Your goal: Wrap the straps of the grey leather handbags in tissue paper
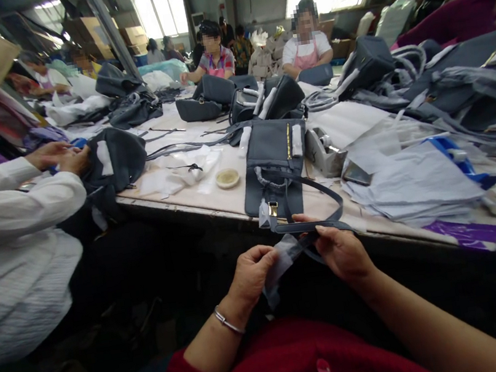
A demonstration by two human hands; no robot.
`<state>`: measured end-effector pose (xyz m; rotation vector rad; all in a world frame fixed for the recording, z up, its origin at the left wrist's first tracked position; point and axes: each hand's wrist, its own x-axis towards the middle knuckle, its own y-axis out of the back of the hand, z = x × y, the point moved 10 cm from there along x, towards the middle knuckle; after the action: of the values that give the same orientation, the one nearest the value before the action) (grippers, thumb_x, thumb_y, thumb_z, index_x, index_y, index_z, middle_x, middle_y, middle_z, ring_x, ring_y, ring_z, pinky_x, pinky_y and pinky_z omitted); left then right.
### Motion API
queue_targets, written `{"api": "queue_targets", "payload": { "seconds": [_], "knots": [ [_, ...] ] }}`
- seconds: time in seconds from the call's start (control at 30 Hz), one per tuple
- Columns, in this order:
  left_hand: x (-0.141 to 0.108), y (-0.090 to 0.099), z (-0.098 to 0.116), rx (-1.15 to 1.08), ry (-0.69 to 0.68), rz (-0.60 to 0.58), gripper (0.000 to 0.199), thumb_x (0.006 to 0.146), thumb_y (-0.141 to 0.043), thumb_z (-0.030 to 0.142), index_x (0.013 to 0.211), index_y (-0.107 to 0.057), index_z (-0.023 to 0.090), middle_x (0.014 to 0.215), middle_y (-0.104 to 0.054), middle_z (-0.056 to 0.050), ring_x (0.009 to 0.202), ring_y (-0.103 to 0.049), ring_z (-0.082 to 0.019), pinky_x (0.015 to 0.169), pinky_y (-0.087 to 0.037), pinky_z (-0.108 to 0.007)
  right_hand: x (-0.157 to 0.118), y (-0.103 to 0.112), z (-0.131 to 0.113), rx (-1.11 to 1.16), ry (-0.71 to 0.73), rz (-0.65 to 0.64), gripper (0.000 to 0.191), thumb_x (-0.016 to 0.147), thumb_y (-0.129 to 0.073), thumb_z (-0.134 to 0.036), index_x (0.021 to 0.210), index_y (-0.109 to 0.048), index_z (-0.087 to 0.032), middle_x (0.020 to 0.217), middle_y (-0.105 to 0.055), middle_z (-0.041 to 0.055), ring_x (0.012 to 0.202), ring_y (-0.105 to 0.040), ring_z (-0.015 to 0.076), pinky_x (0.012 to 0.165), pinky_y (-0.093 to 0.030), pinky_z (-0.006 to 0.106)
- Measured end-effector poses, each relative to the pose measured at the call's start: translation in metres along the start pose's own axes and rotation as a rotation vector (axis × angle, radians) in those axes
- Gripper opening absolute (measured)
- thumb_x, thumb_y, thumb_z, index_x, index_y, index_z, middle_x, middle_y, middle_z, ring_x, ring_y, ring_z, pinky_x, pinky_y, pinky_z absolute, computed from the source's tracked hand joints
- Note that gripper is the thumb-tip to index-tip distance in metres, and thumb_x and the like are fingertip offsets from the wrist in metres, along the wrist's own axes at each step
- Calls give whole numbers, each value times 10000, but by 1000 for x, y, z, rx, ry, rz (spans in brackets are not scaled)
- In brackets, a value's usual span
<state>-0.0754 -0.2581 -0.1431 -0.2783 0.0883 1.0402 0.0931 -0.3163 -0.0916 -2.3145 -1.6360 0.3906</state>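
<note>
A dark blue-grey bag (271, 151) with a gold zip and a gold clasp (273, 208) lies on the table in front of me. Its long strap (330, 192) loops over the table edge toward my hands. My right hand (344, 252) is closed round the strap, fingers beneath and thumb on top. Just left of it, my left hand (253, 275) pinches a translucent plastic wrap (282, 258) that lies against part of the strap. The far ends of the left fingertips are partly hidden by the wrap.
A tape dispenser (324, 153) stands right of the bag, by white paper sheets (410, 180). A small round dish (227, 179) sits to its left. More dark bags (204, 99) crowd the table's back. At left, a co-worker in a white sleeve (21, 201) handles another bag (116, 159).
</note>
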Motion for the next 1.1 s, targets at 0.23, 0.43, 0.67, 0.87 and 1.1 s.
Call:
{"api": "queue_targets", "payload": {
  "seconds": [0.23, 0.43, 0.67, 0.87, 1.1],
  "knots": [
    [3, 2, -11, -99, 46, 14, 372, 715, -791, 484, 847, -764, 138, 747, -706, -32, 652, -552, -121, 630, -410, -232, -1, 6, -15, -172, 40, -48, 344, 818, -591, -300, 1120, -740, -229, 1225, -706, 57, 1179, -606, 290, 1073, -402, 419],
    [6, 8, -17, -274, 74, 17, 357, 707, -809, 465, 841, -744, 141, 755, -697, -23, 662, -579, -115, 662, -449, -240, -2, 9, -20, -271, 51, -62, 337, 806, -605, -339, 1088, -754, -229, 1186, -722, 59, 1165, -601, 319, 1053, -418, 444],
    [7, 7, -13, -235, 42, -8, 316, 739, -799, 416, 872, -754, 133, 807, -722, -47, 724, -615, -135, 722, -473, -257, -2, 10, -18, -257, 59, -91, 325, 837, -577, -311, 1100, -748, -226, 1174, -723, 62, 1142, -609, 318, 1057, -408, 456],
    [7, 2, -11, -223, 37, -18, 305, 741, -795, 420, 851, -757, 138, 790, -719, -40, 706, -600, -127, 698, -456, -243, -3, 11, -16, -305, 64, -103, 285, 852, -569, -302, 1046, -766, -233, 1149, -733, 55, 1168, -592, 317, 1098, -360, 469],
    [7, -7, 1, -103, -5, -89, 307, 781, -760, 418, 884, -772, 128, 828, -724, -59, 747, -602, -147, 712, -448, -247, -7, 8, -25, -476, 86, -166, 311, 890, -539, -328, 1114, -727, -224, 1196, -708, 64, 1158, -601, 312, 1075, -395, 476]
  ]
}}
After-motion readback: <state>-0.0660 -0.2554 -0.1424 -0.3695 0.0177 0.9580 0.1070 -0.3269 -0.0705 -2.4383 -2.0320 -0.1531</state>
